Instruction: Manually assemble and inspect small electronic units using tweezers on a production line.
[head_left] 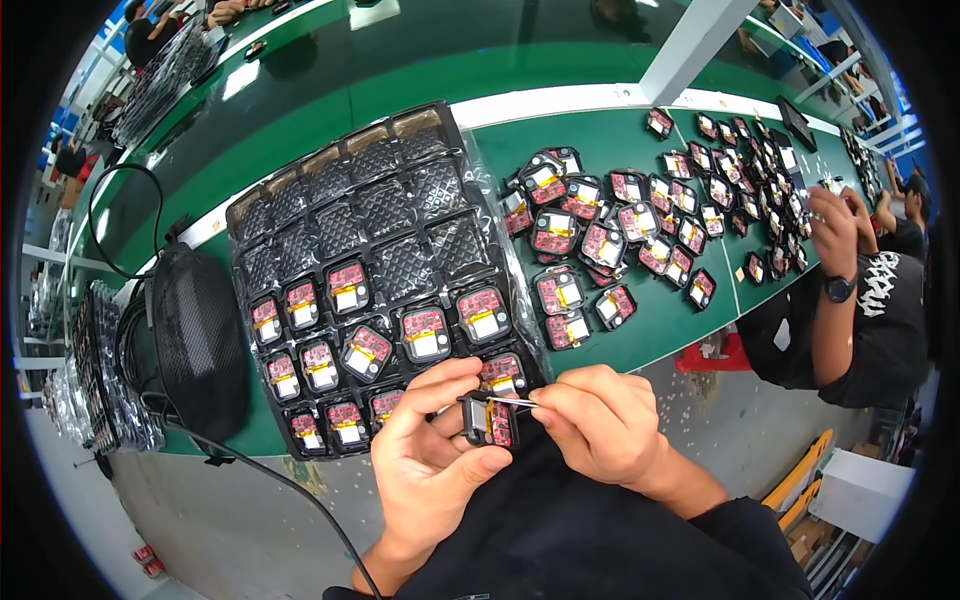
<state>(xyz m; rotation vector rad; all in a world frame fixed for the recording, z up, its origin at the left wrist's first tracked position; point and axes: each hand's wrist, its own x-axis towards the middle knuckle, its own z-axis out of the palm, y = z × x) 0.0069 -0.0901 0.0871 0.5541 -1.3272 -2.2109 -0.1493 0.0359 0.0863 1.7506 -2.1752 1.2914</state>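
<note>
My left hand (430,455) holds a small black device case (487,420) on edge between thumb and fingers. A red circuit board, a yellow strip and a pale block show inside the open case. My right hand (605,425) pinches a thin silver tweezer-like tool (512,401), whose tip reaches the case's upper edge. What the tip touches is too small to tell. Just beyond both hands lies a black moulded tray (405,268). Its nearer pockets hold several similar open cases (426,334); the farther pockets are bare.
Many loose cases (603,245) lie heaped on the green bench (500,142) to the right. A black mesh-covered object (198,335) with a cable (290,480) stands left of the tray. At the far right a co-worker's hand (833,235) is over more cases. A grey post (690,55) rises behind the bench.
</note>
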